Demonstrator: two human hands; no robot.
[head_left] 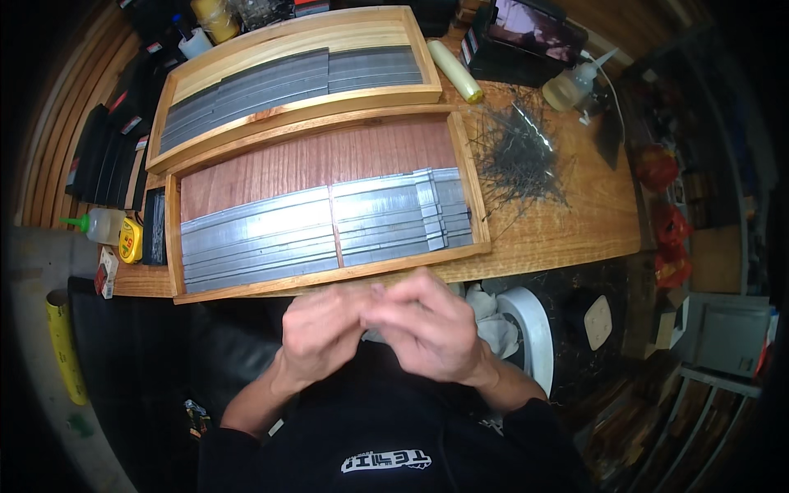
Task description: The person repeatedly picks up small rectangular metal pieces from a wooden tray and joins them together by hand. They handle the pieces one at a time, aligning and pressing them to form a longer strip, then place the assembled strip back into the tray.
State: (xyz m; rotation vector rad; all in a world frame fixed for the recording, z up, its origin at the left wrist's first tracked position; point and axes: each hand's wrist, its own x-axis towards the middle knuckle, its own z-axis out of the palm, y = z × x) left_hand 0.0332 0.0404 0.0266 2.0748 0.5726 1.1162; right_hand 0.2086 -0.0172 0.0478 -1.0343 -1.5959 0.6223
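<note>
My left hand (322, 333) and my right hand (431, 327) meet in front of my chest, just short of the table's front edge. Both have curled fingers, with the fingertips pressed together where the hands touch. Whatever they may hold is too small or too hidden to make out. Right beyond them lies a shallow wooden tray (386, 264) with a reddish wood bottom. Rows of flat grey metal strips (255, 234) fill its near part, in two groups. A few short strips (431, 215) lie crosswise over the right group.
A second wooden tray (370, 99) of dark strips stands behind. To the right are a pile of thin dark wires (526, 156), a pale yellow roll (454, 71), a squeeze bottle (569, 86) and a propped screen (534, 26). A yellow tape measure (131, 240) sits at left.
</note>
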